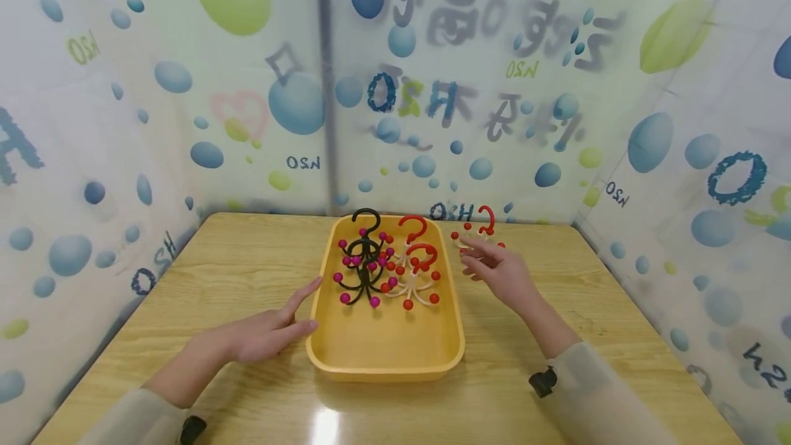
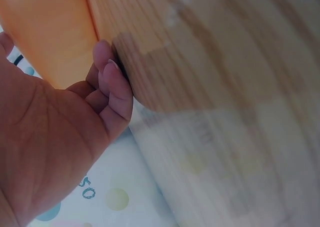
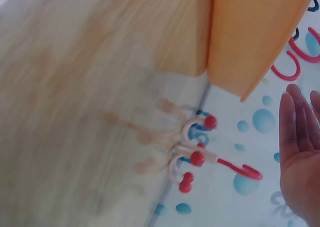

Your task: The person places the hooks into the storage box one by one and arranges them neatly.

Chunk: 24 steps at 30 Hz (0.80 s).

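Note:
A yellow-orange tray (image 1: 383,343) stands in the middle of the table. My left hand (image 1: 262,336) touches its left side, index finger and thumb spread along the rim. In the left wrist view the other fingers curl loosely beside the tray wall. My right hand (image 1: 505,275), holding nothing, hovers right of the tray with relaxed fingers. Just beyond it, a red-and-white multi-prong hook (image 3: 197,158) with red ball tips stands on the table, apart from the hand in the right wrist view. Inside the tray are two black hooks (image 1: 364,279) with magenta balls and two red-and-white hooks (image 1: 413,287).
The hooks fill the tray's far half, their curved tops rising above its rim. Bare wood table (image 1: 247,259) extends on both sides. A patterned curtain (image 1: 402,122) with blue and green dots hangs behind the table and at both sides.

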Motion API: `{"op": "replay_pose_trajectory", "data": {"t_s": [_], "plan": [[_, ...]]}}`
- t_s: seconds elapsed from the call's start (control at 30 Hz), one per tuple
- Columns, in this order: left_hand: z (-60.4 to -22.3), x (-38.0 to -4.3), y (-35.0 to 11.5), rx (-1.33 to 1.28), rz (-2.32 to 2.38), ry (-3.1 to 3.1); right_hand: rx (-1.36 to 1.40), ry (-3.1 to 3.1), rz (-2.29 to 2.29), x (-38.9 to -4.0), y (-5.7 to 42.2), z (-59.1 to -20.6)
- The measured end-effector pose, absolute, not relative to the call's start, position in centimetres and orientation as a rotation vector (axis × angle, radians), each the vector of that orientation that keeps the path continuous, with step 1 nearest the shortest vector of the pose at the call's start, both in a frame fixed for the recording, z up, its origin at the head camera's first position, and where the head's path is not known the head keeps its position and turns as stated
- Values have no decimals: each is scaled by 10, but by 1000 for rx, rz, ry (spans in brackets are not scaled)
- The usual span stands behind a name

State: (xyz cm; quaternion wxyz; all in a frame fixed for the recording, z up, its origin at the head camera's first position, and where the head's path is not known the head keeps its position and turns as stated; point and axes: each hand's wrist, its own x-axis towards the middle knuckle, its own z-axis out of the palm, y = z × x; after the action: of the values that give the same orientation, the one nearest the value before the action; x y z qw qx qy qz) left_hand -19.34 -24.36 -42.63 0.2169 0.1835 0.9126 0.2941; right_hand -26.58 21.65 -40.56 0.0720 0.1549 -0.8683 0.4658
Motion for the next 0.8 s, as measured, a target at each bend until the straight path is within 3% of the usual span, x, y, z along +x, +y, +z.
{"op": "replay_pose_trajectory", "data": {"t_s": [0.4,0.8], "plan": [[-425,-196,-243,485,816,2526,336,-2659,1333,-263,262,-418],[-426,-195,-243,490,820,2521,130,-2570,1309,-304,272,-404]]}}
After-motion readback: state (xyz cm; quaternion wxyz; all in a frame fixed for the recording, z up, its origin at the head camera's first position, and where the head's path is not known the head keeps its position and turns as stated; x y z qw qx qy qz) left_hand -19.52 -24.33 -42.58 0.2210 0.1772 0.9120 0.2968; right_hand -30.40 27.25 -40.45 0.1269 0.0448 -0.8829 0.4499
